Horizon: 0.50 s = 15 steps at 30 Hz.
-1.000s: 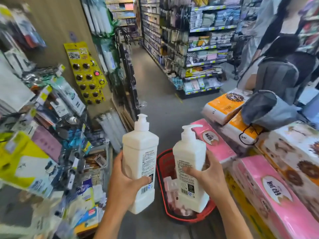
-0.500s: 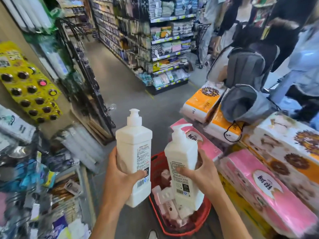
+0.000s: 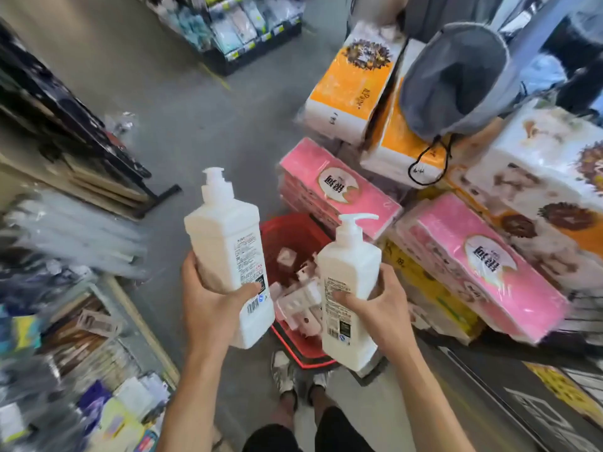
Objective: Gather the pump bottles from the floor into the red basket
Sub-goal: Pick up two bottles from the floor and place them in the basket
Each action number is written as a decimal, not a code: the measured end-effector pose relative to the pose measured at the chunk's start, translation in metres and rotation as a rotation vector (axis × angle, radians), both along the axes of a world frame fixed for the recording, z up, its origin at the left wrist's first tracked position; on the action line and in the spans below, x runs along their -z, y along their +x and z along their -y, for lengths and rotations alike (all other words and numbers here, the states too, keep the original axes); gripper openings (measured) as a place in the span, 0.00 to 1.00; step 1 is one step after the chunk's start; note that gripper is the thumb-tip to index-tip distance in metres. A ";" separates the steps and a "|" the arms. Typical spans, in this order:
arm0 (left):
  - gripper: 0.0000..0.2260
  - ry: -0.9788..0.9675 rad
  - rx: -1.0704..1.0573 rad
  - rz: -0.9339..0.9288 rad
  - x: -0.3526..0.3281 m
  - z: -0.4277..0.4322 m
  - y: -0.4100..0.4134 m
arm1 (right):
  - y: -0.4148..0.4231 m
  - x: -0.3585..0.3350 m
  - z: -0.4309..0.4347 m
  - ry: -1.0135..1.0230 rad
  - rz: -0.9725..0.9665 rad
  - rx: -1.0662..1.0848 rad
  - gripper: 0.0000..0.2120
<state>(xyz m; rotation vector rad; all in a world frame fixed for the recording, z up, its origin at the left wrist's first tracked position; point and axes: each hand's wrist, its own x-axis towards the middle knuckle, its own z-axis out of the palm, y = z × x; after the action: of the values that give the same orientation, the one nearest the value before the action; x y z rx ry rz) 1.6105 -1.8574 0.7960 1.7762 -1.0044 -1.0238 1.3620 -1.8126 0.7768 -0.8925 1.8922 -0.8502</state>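
Bright, diffuse shop light; soft shadows on the grey floor point(image 3: 182, 102). Motion blur smears the packaged goods point(image 3: 65, 236) at left and the far shelf point(image 3: 248, 24). Edges bow from the wide lens. Sheen glints on the right pink tissue pack point(image 3: 483, 272); the left pump bottle point(image 3: 225, 243) is sharpest.

Two pump bottles on record, both white, tall and square-shouldered, with white pump heads and printed back labels carrying barcodes. The first pump bottle point(image 3: 228, 256) is in my left hand point(image 3: 212, 301), gripped round its lower body, thumb across the label; it leans slightly, pump head up and away from me. The second pump bottle point(image 3: 350, 288) is in my right hand point(image 3: 375, 305), held the same way, near upright, with its spout pointing right. Neither touches the other. The red basket point(image 3: 287, 236) stands on the floor point(image 3: 195, 109) below and between them, with mesh walls and its open top facing up. It holds a loose heap of pale pink-and-white items point(image 3: 300, 298), too blurred to identify.
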 end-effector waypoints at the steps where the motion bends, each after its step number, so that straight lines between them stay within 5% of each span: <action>1: 0.43 0.032 -0.001 -0.004 0.017 0.005 -0.005 | -0.004 0.018 0.002 0.039 0.025 0.046 0.30; 8: 0.42 0.317 0.224 -0.021 0.149 0.043 -0.044 | -0.025 0.172 0.006 0.322 0.210 0.597 0.29; 15: 0.40 0.467 0.403 0.205 0.303 0.075 -0.057 | -0.024 0.307 0.004 0.505 0.176 0.646 0.30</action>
<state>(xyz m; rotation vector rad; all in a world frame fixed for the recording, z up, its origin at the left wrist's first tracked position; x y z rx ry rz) 1.5537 -1.9329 0.4934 2.1374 -1.3735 -1.4368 1.3376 -1.8170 0.4703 0.1120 2.1166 -0.7213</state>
